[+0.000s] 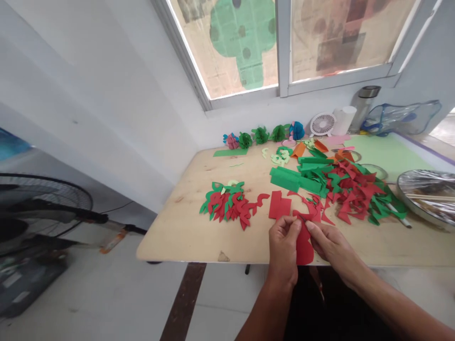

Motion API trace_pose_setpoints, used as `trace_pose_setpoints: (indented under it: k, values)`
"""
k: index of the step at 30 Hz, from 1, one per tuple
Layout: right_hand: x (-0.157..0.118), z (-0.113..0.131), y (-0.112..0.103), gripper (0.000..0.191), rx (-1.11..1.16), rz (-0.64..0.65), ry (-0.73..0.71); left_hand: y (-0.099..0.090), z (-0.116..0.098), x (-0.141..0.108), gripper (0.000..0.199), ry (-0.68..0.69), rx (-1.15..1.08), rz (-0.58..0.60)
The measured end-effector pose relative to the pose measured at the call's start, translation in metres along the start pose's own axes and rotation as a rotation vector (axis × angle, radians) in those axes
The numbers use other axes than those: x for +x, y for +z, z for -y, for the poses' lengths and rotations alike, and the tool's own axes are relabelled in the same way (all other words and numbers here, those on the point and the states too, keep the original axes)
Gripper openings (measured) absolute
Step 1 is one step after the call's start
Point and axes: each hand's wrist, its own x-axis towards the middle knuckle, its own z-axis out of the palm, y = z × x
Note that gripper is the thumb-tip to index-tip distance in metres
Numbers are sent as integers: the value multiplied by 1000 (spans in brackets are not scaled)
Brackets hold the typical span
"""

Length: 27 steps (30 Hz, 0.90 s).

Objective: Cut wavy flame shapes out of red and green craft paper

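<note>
At the table's front edge my left hand (284, 239) pinches a piece of red paper (304, 246) between thumb and fingers. The paper hangs down between my hands. Close against its top edge is my right hand (327, 239), fingers closed. A thin dark thing shows at its fingertips, too small to name. Just beyond the hands lie folded red paper pieces (279, 204) and red scraps (316, 208). To the left is a pile of wavy red cutouts (229, 206), with green cutouts (213, 187) around it.
A heap of red and green offcuts (355, 189) spreads over the right side. Beside it stands a film-covered bowl (430, 196) with chopsticks. Folded green paper (284, 179), paper animals (262, 136), a small white fan (323, 124) and a bottle (364, 109) are farther back.
</note>
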Motion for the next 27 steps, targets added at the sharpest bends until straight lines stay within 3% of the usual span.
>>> trace_pose_setpoints:
  k: [15, 27]
  values:
    - [-5, 9, -22, 48, -66, 55, -28, 17, -2, -6, 14, -72, 61, 14]
    - [6, 8, -29, 47, 0, 124, 14, 10, -7, 7, 16, -152, 167, 69]
